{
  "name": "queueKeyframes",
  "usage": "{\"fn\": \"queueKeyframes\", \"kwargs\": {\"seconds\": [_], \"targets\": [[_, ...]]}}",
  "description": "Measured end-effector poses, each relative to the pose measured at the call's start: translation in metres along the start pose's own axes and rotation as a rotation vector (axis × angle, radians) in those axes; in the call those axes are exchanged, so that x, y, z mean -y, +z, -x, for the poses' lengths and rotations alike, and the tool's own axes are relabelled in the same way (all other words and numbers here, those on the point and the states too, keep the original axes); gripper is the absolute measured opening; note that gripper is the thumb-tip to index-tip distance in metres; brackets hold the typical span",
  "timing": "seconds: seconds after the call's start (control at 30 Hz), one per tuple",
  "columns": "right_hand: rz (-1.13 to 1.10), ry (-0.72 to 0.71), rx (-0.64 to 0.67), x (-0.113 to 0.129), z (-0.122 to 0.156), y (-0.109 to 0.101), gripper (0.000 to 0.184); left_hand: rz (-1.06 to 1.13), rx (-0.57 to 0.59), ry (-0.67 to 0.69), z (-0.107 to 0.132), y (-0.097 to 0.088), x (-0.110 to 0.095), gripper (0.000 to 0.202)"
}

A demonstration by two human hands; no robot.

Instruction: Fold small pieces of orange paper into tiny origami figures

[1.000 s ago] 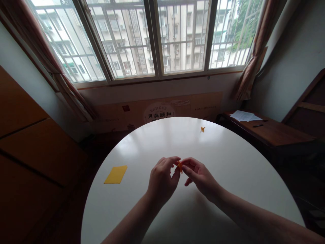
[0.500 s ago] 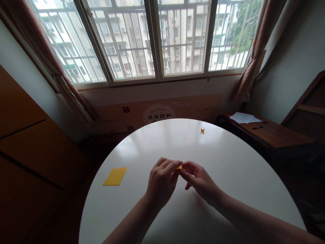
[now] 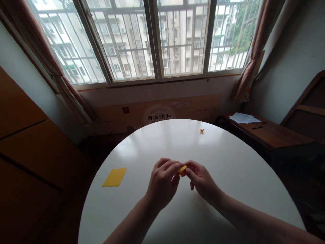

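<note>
Above the middle of the white round table (image 3: 142, 217), both hands meet at a small folded piece of yellow paper (image 3: 182, 170). My left hand (image 3: 164, 181) pinches it from the left, with the fingers covering part of it. From the right, the thumb and forefinger of my right hand (image 3: 200, 176) close on its other edge. The paper's exact folded shape is partly hidden. A flat stack of yellow square paper (image 3: 114, 177) lies to the left of my hands. Farther back on the right sits a tiny yellow-orange folded paper figure (image 3: 202, 131), like a bird.
A wooden desk (image 3: 281, 135) with white papers (image 3: 243, 118) on it stands at the right, beyond the table's edge. Behind the table is a printed cardboard panel (image 3: 182, 105) under the barred window (image 3: 182, 40). An orange-brown cabinet (image 3: 22, 149) stands at the left.
The right fingers have shifted slightly right, and more of the folded yellow paper now shows between the hands. The paper stack and the small figure stay where they were.
</note>
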State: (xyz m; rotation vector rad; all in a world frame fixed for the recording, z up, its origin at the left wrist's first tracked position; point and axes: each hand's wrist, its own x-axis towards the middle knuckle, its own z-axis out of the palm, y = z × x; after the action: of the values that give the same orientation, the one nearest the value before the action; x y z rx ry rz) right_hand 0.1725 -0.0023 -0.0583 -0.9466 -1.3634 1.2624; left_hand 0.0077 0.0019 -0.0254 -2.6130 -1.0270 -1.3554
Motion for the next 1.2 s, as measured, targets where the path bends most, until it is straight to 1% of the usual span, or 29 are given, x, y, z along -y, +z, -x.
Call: {"fn": "queueKeyframes", "kwargs": {"seconds": [0.07,0.17,0.23,0.33,0.43,0.57,0.7,0.83,0.93,1.03,1.1,1.2], "targets": [[-0.001,0.017,-0.019,-0.0002,-0.0001,-0.0004,0.02,-0.026,-0.037,-0.016,0.0007,0.0004,-0.0008,0.027],[0.003,0.026,-0.024,-0.002,0.0,-0.0008,0.02,-0.031,-0.082,-0.092,0.0022,0.0006,-0.0012,0.024],[0.011,0.024,-0.011,-0.0035,0.0,-0.0008,0.02,0.022,-0.067,-0.158,0.003,0.0007,-0.0007,0.025],[0.014,0.007,0.012,-0.0047,-0.0002,-0.0005,0.021,0.127,-0.011,-0.246,0.0037,0.0017,-0.0005,0.029],[0.027,-0.038,0.02,-0.003,0.0003,-0.0001,0.02,0.183,0.005,-0.294,0.0044,0.0028,-0.0017,0.025],[0.085,-0.081,0.031,0.0005,0.0028,-0.0003,0.019,0.189,-0.031,-0.302,0.0056,0.0033,-0.0026,0.016],[0.172,-0.13,0.044,0.0021,0.0058,-0.0014,0.021,0.17,-0.056,-0.292,0.0058,0.003,-0.0017,0.014],[0.234,-0.183,0.051,0.0043,0.0085,-0.0021,0.021,0.192,-0.064,-0.33,0.0038,0.002,-0.0024,0.012],[0.241,-0.194,0.011,0.0047,0.0097,-0.0017,0.022,0.217,-0.083,-0.371,0.0024,0.0013,-0.0038,0.01],[0.206,-0.199,-0.052,0.0035,0.0094,-0.0008,0.032,0.222,-0.092,-0.387,0.0028,0.0018,-0.0043,0.01],[0.191,-0.218,-0.066,0.0028,0.0086,-0.0004,0.028,0.217,-0.086,-0.388,0.0035,0.0027,-0.0043,0.01],[0.178,-0.225,-0.073,0.003,0.0076,-0.0004,0.016,0.218,-0.072,-0.378,0.0036,0.0031,-0.0049,0.01]]}}
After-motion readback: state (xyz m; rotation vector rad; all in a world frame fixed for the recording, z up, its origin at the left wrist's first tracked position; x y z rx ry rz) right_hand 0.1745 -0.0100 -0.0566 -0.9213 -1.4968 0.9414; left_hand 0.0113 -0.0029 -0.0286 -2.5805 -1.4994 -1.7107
